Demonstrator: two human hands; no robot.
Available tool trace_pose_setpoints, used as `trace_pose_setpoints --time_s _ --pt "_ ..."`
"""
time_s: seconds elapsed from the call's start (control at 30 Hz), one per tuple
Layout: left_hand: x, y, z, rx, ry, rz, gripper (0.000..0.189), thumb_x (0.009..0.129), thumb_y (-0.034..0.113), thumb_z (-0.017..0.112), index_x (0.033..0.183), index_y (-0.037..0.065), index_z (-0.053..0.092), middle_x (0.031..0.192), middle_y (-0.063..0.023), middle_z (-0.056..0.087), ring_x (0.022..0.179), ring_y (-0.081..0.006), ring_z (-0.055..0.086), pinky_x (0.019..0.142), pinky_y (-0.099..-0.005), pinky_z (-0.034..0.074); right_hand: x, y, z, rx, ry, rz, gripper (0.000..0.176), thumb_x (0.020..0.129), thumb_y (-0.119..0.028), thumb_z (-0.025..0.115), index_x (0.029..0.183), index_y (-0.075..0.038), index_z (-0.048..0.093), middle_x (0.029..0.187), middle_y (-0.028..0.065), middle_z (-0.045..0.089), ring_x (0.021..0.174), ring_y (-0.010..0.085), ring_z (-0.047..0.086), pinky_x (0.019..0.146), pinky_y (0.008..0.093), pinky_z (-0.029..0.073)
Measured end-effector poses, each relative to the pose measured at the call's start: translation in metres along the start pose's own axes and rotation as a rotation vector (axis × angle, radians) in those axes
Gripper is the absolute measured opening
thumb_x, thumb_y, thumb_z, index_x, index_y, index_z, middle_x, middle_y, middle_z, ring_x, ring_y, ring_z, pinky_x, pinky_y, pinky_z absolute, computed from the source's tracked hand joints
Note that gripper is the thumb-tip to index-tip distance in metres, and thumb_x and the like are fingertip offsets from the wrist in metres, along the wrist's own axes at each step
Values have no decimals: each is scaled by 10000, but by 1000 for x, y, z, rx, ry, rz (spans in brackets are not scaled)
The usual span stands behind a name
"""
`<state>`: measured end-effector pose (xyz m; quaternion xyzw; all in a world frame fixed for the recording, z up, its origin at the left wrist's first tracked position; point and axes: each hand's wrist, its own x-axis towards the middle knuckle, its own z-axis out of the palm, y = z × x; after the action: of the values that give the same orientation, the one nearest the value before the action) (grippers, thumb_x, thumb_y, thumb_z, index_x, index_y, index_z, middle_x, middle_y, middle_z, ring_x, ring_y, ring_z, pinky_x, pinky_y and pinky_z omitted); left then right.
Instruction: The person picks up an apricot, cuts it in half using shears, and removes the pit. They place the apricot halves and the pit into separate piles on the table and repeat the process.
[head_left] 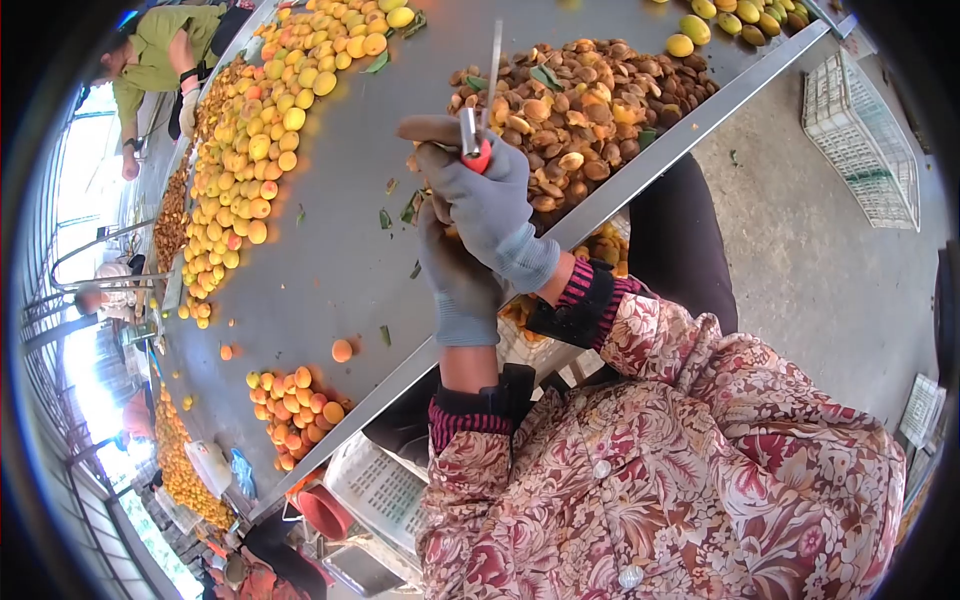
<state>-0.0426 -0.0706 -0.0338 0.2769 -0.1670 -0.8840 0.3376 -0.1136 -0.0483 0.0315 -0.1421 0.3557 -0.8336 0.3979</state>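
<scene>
My right hand, in a grey glove, is closed around the red handle of a small knife. Its thin blade points up, away from me, and a short metal piece shows at the handle. Just below, touching it, is my gloved left hand with curled fingers. A sliver of orange shows between the hands, but what the left hand holds is mostly hidden. Beyond them on the metal table lies a heap of brown apricot pits mixed with bits of orange flesh.
Whole apricots form a long heap across the table; a smaller apricot pile lies at left. Greenish fruit sits at the top right. A raised metal rim edges the table. White crates and other people are around.
</scene>
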Motion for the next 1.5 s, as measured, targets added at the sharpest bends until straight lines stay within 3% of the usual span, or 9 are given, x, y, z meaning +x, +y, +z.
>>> trace_pose_setpoints --time_s 0.2,0.27,0.4,0.5,0.77,1.3,1.4,1.47,1.5 --pt "-12 -2 5 186 -64 162 367 955 374 332 1154 95 462 1053 -37 536 994 -145 537 865 -310 460 5 17 -2 -194 -201 -42 238 785 0 556 989 -62 659 811 -25 615 734 25 542 657 161 426" --pt "0 -4 -7 1478 -32 1011 381 947 410 339 1090 84 476 938 -42 567 804 -132 586 683 -292 504 8 12 -1 -212 -109 12 189 799 -30 556 953 -48 664 817 -3 626 653 25 526 581 164 418" --pt "-12 0 32 285 364 94 402 933 455 351 980 81 488 763 -26 563 545 -114 548 445 -279 441 24 5 -15 157 75 235 236 853 -81 488 1063 -5 565 465 -61 308 342 50 234 354 228 224" --pt "-12 -3 35 420 334 300 397 922 473 361 879 97 479 614 -3 506 367 -91 418 310 -282 310 28 6 -22 290 151 328 242 871 -112 458 1083 -26 537 491 -79 250 383 57 199 392 235 215" --pt "-5 -11 -4 1050 169 766 427 930 362 356 1037 -38 457 955 -151 500 882 -246 504 776 -343 412 31 5 -32 511 245 462 190 843 -125 468 1010 -89 551 493 -73 315 398 70 245 420 253 261" --pt "1 -13 -3 1172 207 1157 360 898 287 426 1043 -42 438 875 -150 499 800 -244 522 727 -333 443 23 6 -16 543 218 411 153 831 -136 530 966 -67 553 513 -57 349 430 99 313 418 271 287" --pt "10 -2 -15 388 222 593 353 923 317 431 1050 -12 445 898 -131 502 783 -204 535 683 -295 461 14 -2 -10 232 21 179 207 882 -105 484 1042 -1 564 493 -61 349 406 50 311 414 226 318" --pt "26 10 -66 -165 -860 -133 326 930 336 428 1074 46 464 910 -95 513 811 -171 555 664 -262 484 16 -1 -16 -55 -335 175 184 840 -77 546 989 -14 635 507 1 460 374 78 395 384 246 342" --pt "27 17 -65 -164 -866 -131 326 930 336 428 1074 46 464 910 -95 513 811 -171 555 664 -262 484 17 -2 -18 -92 -412 130 192 846 -77 556 997 -9 655 540 19 508 402 73 440 390 226 368"
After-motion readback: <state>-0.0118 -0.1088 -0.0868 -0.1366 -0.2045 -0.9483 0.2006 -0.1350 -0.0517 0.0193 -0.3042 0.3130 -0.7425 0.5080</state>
